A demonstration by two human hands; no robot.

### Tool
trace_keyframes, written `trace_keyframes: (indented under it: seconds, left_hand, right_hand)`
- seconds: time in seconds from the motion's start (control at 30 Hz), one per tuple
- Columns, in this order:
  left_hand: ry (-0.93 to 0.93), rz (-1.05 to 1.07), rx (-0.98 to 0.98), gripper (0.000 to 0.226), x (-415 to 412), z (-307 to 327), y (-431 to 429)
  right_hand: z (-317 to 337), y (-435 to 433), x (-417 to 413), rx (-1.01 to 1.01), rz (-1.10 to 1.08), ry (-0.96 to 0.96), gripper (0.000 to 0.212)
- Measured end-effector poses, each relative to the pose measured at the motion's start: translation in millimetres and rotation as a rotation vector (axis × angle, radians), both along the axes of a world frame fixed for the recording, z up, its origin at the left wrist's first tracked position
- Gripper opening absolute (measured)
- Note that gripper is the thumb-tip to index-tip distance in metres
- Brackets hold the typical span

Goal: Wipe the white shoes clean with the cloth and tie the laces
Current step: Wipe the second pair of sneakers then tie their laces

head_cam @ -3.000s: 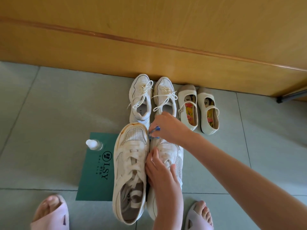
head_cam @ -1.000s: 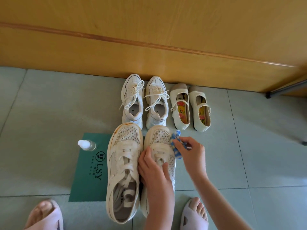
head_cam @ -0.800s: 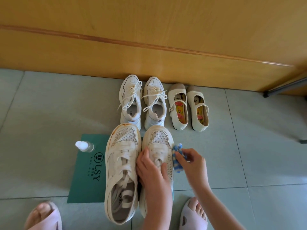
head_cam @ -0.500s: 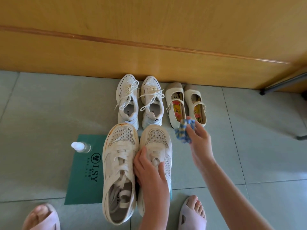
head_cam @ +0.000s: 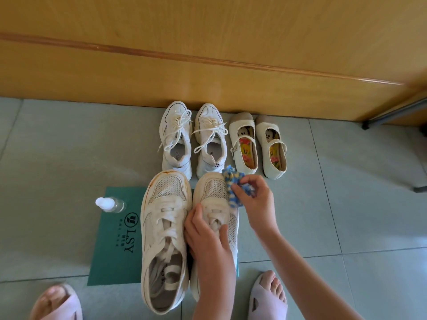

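Note:
Two large white sneakers stand side by side on a green mat (head_cam: 115, 239). The left sneaker (head_cam: 165, 227) has brown stains round its toe rim and loose laces. My left hand (head_cam: 208, 236) grips the right sneaker (head_cam: 213, 190) over its laces and tongue, hiding its back half. My right hand (head_cam: 256, 199) pinches a blue, white and yellow cloth (head_cam: 233, 183) against the toe's right side.
A small clear bottle with a white cap (head_cam: 108, 204) stands at the mat's far left corner. Behind lie a smaller pair of white laced sneakers (head_cam: 191, 139) and a pair of cream strap shoes (head_cam: 257, 144) along a wooden panel (head_cam: 208, 65). My slippered feet (head_cam: 268, 296) are near.
My right hand lifted the cloth off the right sneaker half a second ago and has brought it back down onto the toe. My left hand stayed on the laces.

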State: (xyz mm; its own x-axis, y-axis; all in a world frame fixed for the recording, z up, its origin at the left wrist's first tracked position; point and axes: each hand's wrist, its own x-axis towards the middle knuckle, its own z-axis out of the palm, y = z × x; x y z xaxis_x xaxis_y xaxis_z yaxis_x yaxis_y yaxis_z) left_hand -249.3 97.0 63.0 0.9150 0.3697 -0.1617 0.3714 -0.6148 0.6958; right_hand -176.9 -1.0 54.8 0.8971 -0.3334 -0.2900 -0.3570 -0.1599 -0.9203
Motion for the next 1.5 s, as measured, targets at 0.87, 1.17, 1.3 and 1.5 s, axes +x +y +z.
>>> trace_keyframes:
  seconds: [0.87,1.17,1.3,1.5]
  left_hand:
    - [0.030,-0.025,0.006,0.066,-1,1,2]
    - [0.021,-0.024,0.007,0.067,-3,2,2]
    - [0.007,-0.038,0.048,0.068,-2,1,1]
    - [0.029,-0.026,0.015,0.066,-2,2,1]
  right_hand:
    - [14,38,73,-0.093,0.039,-0.028,0.022]
    - [10,14,50,-0.247,0.396,0.070,0.028]
    - [13,17,57,-0.095,0.339,0.087,0.026]
    - [5,16,60,-0.111,0.386,0.033,0.013]
